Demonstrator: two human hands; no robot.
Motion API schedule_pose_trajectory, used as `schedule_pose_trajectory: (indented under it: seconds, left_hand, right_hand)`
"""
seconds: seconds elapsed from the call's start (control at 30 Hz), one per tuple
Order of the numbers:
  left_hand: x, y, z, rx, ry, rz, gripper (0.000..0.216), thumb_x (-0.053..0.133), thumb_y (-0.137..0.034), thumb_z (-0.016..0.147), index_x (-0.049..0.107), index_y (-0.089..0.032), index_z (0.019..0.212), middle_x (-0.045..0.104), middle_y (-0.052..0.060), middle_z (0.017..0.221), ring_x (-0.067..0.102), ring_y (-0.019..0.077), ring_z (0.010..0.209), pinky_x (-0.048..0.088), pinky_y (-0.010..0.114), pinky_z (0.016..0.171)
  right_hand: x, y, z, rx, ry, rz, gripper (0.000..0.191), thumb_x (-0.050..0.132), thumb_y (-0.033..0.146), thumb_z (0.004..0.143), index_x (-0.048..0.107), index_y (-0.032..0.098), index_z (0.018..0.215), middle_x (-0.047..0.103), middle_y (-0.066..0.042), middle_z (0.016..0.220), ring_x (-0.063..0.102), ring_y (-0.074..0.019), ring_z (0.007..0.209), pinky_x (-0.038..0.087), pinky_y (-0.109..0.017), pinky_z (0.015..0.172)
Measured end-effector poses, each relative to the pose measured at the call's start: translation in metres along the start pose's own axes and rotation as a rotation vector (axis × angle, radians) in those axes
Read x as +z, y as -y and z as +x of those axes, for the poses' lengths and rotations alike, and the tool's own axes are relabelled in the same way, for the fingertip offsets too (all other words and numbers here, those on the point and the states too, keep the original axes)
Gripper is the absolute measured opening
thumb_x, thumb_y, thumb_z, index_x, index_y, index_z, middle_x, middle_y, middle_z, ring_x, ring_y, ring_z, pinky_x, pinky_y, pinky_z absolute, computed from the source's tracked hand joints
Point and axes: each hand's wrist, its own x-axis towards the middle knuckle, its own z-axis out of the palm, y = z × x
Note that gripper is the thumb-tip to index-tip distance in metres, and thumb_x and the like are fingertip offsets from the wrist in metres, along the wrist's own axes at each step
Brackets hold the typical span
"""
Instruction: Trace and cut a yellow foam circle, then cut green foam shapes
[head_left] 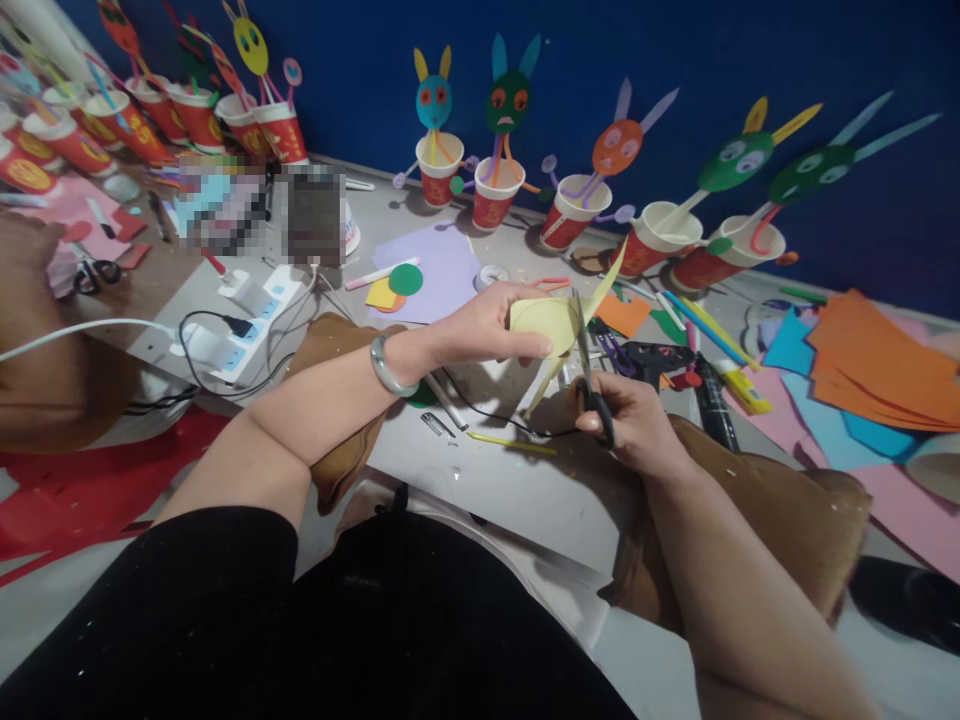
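Observation:
Over the table's middle, my left hand (499, 325) pinches a piece of pale yellow paper (546, 320) between thumb and fingers. A faint curved outline shows on the paper, and a cut strip juts up at its right side. My right hand (630, 415) is closed around the black handles of a pair of scissors (583, 335). The blades point upward and lie against the paper's right edge. Another yellow strip hangs below the paper. Behind my right hand lies a black glue gun (660, 357).
Paper cups with colourful paper rabbit figures, such as a red cup (495, 195), line the blue partition. Orange paper sheets (862, 360) lie at right. A white power strip (259, 325) with cables is at left, near another person's arm (37, 320). Brown cushions (757, 500) cover the table edge.

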Motion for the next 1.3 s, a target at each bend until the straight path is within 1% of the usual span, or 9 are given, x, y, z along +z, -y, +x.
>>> schedule_pose_trajectory:
  seconds: [0.2, 0.4, 0.53, 0.67, 0.8, 0.93, 1.07, 1.17, 1.3]
  left_hand:
    - [0.0014, -0.0027, -0.001, -0.008, -0.017, -0.005, 0.033, 0.088, -0.038, 0.068, 0.069, -0.014, 0.082, 0.066, 0.001, 0.067, 0.063, 0.0124, 0.064, 0.051, 0.022, 0.057]
    - [0.0006, -0.0028, -0.0018, -0.006, -0.02, -0.018, 0.03, 0.086, -0.037, 0.069, 0.069, -0.014, 0.08, 0.067, 0.002, 0.068, 0.064, 0.0132, 0.063, 0.052, 0.023, 0.057]
    - [-0.0009, 0.0004, -0.0026, -0.015, -0.031, -0.018, 0.029, 0.083, -0.036, 0.073, 0.07, -0.013, 0.085, 0.07, 0.003, 0.071, 0.061, 0.0109, 0.058, 0.047, 0.021, 0.051]
    - [0.0017, 0.002, -0.0017, -0.015, -0.052, -0.01, 0.04, 0.086, -0.049, 0.076, 0.067, -0.014, 0.081, 0.065, 0.0, 0.065, 0.053, 0.0076, 0.051, 0.04, 0.02, 0.045]
    - [0.0067, -0.0003, -0.0011, -0.018, -0.077, 0.021, 0.056, 0.088, -0.065, 0.074, 0.061, -0.016, 0.073, 0.058, -0.003, 0.062, 0.05, 0.0056, 0.052, 0.04, 0.019, 0.047]
    - [0.0067, 0.001, -0.0016, -0.017, -0.098, 0.056, 0.061, 0.087, -0.071, 0.073, 0.058, -0.016, 0.071, 0.057, -0.002, 0.061, 0.048, 0.0058, 0.053, 0.038, 0.02, 0.049]
    - [0.0041, 0.0042, -0.0011, -0.018, -0.083, 0.08, 0.059, 0.085, -0.07, 0.075, 0.059, -0.017, 0.075, 0.056, -0.002, 0.061, 0.045, 0.0068, 0.053, 0.036, 0.024, 0.05]
    - [0.0035, 0.0039, -0.0005, -0.002, -0.082, 0.11, 0.056, 0.085, -0.066, 0.076, 0.057, -0.018, 0.071, 0.052, -0.003, 0.06, 0.046, 0.0084, 0.058, 0.038, 0.025, 0.055]
    - [0.0044, 0.0015, -0.0009, -0.01, -0.082, 0.117, 0.052, 0.087, -0.058, 0.075, 0.054, -0.018, 0.067, 0.052, -0.003, 0.06, 0.047, 0.0087, 0.062, 0.043, 0.025, 0.06]
  right_hand:
    - [-0.0011, -0.0026, -0.0003, 0.033, -0.026, 0.013, 0.063, 0.095, 0.067, 0.062, 0.052, 0.021, 0.057, 0.054, 0.001, 0.058, 0.043, -0.0125, 0.057, 0.032, -0.029, 0.056]
    - [-0.0018, -0.0082, -0.0008, 0.027, -0.036, 0.02, 0.063, 0.094, 0.067, 0.063, 0.052, 0.021, 0.057, 0.054, 0.001, 0.057, 0.043, -0.0123, 0.056, 0.032, -0.03, 0.056]
    - [-0.0027, -0.0084, -0.0011, 0.028, -0.046, 0.022, 0.061, 0.095, 0.066, 0.062, 0.054, 0.021, 0.056, 0.055, 0.001, 0.057, 0.044, -0.0126, 0.056, 0.033, -0.03, 0.056]
    - [-0.0016, -0.0055, -0.0003, 0.027, -0.041, 0.022, 0.06, 0.095, 0.064, 0.064, 0.053, 0.021, 0.057, 0.055, 0.001, 0.057, 0.044, -0.0126, 0.056, 0.033, -0.029, 0.055]
    - [0.001, -0.0038, 0.0005, 0.033, -0.007, 0.017, 0.059, 0.092, 0.064, 0.068, 0.052, 0.021, 0.058, 0.053, 0.001, 0.059, 0.042, -0.0127, 0.057, 0.034, -0.029, 0.056]
    - [0.0018, -0.0035, 0.0008, 0.043, 0.0, -0.027, 0.057, 0.089, 0.066, 0.07, 0.054, 0.022, 0.061, 0.054, 0.001, 0.06, 0.043, -0.0132, 0.058, 0.035, -0.029, 0.056]
    - [0.0025, -0.0027, 0.0009, 0.061, 0.013, -0.033, 0.058, 0.09, 0.067, 0.068, 0.055, 0.022, 0.06, 0.053, 0.001, 0.06, 0.043, -0.0131, 0.058, 0.035, -0.029, 0.057]
    - [0.0025, -0.0027, 0.0006, 0.069, 0.021, -0.044, 0.061, 0.089, 0.071, 0.067, 0.053, 0.021, 0.061, 0.053, 0.001, 0.06, 0.043, -0.013, 0.059, 0.034, -0.029, 0.057]
    - [0.0016, -0.0043, 0.0003, 0.071, 0.037, -0.072, 0.064, 0.087, 0.074, 0.067, 0.052, 0.022, 0.062, 0.053, 0.002, 0.06, 0.043, -0.0134, 0.06, 0.034, -0.029, 0.058]
